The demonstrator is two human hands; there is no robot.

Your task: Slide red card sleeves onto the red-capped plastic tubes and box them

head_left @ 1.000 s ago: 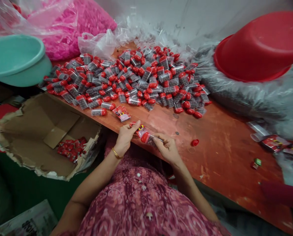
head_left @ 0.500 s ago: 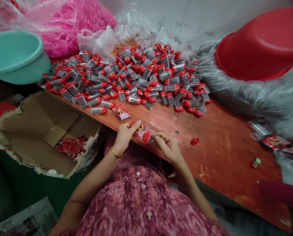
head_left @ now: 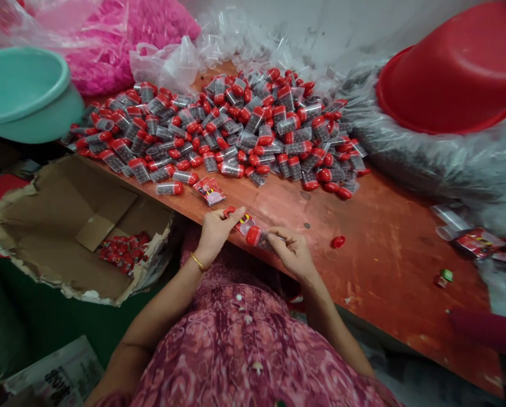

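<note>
Between thumb and fingers, my left hand [head_left: 215, 233] pinches a red printed label [head_left: 245, 223] with a yellow and black pattern. My right hand [head_left: 293, 249] is closed around a clear tube with a red cap [head_left: 256, 236], dark bits inside it. The capped end points left and meets the label's right end; whether the two are joined I cannot tell. A stack of similar red printed labels [head_left: 209, 191] lies on the table just beyond my left hand. Behind it spreads a big heap of red-capped tubes [head_left: 219, 127].
A torn cardboard box [head_left: 66, 226] holding small red packets [head_left: 125, 251] stands at the left below the table [head_left: 384, 237]. A teal basin [head_left: 27, 96] is at the far left. A red tub [head_left: 452, 73] rests on a plastic bag at right. One loose red cap [head_left: 338, 242] lies right of my hand.
Both hands keep the same hold on the label and tube, almost in the same place. The view has shifted slightly.
</note>
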